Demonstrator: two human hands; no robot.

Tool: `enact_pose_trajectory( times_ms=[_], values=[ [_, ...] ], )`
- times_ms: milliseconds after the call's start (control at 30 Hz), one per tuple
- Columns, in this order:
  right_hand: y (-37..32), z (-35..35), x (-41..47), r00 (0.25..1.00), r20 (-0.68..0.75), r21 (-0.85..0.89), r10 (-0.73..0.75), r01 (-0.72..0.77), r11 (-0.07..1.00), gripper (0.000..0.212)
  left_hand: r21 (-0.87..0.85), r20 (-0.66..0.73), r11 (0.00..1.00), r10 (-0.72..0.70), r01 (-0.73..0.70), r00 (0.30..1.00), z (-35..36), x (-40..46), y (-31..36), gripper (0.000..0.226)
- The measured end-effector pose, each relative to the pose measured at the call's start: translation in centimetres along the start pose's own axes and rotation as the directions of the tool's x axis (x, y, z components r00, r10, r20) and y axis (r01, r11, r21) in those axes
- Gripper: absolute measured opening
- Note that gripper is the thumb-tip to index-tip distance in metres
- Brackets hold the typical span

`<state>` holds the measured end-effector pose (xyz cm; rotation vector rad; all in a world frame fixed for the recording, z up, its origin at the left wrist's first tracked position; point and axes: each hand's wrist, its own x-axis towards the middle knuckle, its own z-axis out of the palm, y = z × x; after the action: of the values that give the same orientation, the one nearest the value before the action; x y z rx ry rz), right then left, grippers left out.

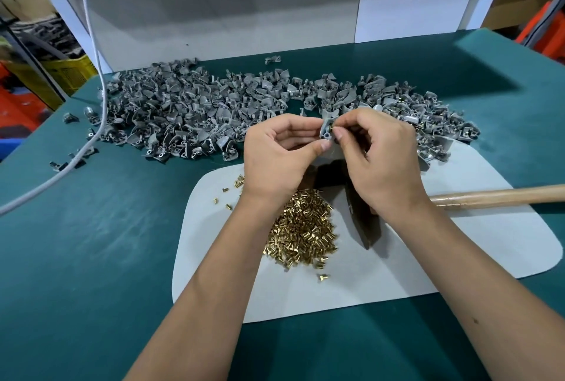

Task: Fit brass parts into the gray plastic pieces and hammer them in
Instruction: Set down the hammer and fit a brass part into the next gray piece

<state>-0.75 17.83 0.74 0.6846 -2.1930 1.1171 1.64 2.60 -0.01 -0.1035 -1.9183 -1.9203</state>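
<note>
Both hands are raised together above the far edge of the white mat [458, 258]. The left hand [279, 151] pinches a gray plastic piece [326, 130] between thumb and fingertips, its other fingers loosely curled and the palm turned inward. The right hand [377, 148] pinches a small brass part [332, 127] at its fingertips, right against the gray piece; how far it sits in I cannot tell. Both forearms reach in from the near edge of the green tabletop [91, 243]. Under the wrists, a pile of brass parts [301, 227] lies mid-mat beside a dark hammer head [365, 227], whose wooden handle [501, 195] runs off toward the right edge. A broad heap of gray pieces [189, 108] spreads along the tabletop's far side.
</note>
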Motion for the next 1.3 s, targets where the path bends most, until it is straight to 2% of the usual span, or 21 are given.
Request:
enact_pose_trajectory(
  times_ms=[333,667,800,933,1000,1033,1100,1167,1233,1300],
  values=[
    [-0.2,-0.2,-0.1,1.0,-0.016,-0.007,0.007,-0.007,1.0,0.004,-0.005,-0.021,0.998,-0.063,0.063,0.998,0.5,-0.4,0.5,0.028],
    [-0.1,0.3,-0.3,0.991,0.009,0.025,0.13,-0.131,0.991,0.007,0.096,-0.022,0.995,-0.032,0.034,0.999,0.7,-0.5,0.2,0.029],
    [-0.2,-0.2,0.2,0.985,0.113,0.038,0.129,-0.134,0.99,0.011,0.22,-0.027,0.975,0.025,-0.018,0.999,0.5,-0.4,0.0,0.026],
    [0.9,-2.5,1.0,0.967,0.22,-0.043,0.132,-0.126,0.991,0.029,0.4,-0.025,0.915,0.071,-0.056,0.997,0.1,-0.1,-0.1,0.028],
    [1.6,-4.1,1.4,0.914,0.374,-0.12,0.157,-0.12,0.985,0.028,0.499,0.005,0.864,0.082,-0.074,0.997,-0.4,0.2,-0.2,0.018],
    [1.9,-5.0,1.4,0.861,0.475,-0.173,0.182,-0.112,0.979,0.025,0.561,0.027,0.822,0.092,-0.091,0.995,-0.7,0.3,-0.3,0.013],
    [2.4,-6.2,1.3,0.707,0.663,-0.252,0.246,-0.099,0.963,0.014,0.636,0.064,0.763,0.098,-0.117,0.993,-1.0,0.5,-0.5,0.008],
    [2.7,-6.8,0.8,0.571,0.769,-0.304,0.287,-0.067,0.95,0.012,0.628,0.062,0.774,0.053,-0.08,0.997,-1.1,0.6,-0.7,0.008],
    [2.7,-6.6,0.3,0.553,0.773,-0.347,0.311,-0.043,0.937,0.023,0.609,0.047,0.793,0.004,-0.032,0.999,-1.2,0.7,-0.8,0.011],
    [2.5,-6.5,0.2,0.555,0.778,-0.341,0.295,-0.022,0.94,0.022,0.576,0.051,0.817,-0.03,-0.005,0.998,-1.4,0.7,-0.8,0.012]
  ],
)
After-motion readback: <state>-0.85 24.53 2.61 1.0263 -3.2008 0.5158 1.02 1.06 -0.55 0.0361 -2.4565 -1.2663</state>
